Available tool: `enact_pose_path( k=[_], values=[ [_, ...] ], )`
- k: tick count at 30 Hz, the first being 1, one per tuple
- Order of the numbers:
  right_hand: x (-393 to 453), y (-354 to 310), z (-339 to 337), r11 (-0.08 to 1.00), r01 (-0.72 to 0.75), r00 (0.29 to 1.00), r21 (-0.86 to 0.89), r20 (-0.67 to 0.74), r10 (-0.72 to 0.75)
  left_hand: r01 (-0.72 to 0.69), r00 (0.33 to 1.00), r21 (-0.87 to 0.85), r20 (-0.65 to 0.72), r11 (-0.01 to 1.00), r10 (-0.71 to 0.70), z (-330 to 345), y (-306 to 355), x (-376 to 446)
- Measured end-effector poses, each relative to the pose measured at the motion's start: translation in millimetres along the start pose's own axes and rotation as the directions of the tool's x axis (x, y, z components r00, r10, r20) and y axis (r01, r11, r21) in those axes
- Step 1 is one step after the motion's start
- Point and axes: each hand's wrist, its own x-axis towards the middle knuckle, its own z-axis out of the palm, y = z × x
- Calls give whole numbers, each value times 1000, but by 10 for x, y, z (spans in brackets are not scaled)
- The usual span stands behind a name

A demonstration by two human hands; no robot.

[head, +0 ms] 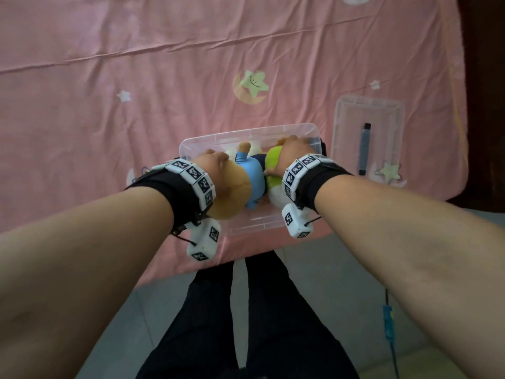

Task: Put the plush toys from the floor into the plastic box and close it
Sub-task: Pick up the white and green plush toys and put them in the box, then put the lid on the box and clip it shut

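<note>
A clear plastic box (pixel 247 132) stands on the pink sheet near its front edge. Inside it lie a plush doll with an orange head and blue shirt (pixel 252 175) and a green and white plush toy (pixel 273 160). My left hand (pixel 216 166) rests palm down on the orange head of the doll. My right hand (pixel 293 151) presses down on the green plush toy, its fingers curled over it. The box's clear lid (pixel 343 124) lies flat on the sheet to the right of the box, with a dark handle strip along its middle.
The pink sheet (pixel 136 91), printed with stars and moons, covers the floor ahead. Grey floor tiles (pixel 341 283) and my dark trouser legs show below. A blue cable (pixel 388 321) hangs at the lower right. A dark wall edge (pixel 483 77) runs along the right.
</note>
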Motion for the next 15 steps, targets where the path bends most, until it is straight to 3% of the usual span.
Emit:
enact_pose_path(
  k=[5,15],
  values=[
    [-248,192,-242,999,39,993,23,-110,-36,42,997,14,-65,999,-41,-345,43,-235],
    [-540,806,-421,992,-37,991,123,-121,52,115,993,82,-40,990,-112,-428,420,-319]
  ],
)
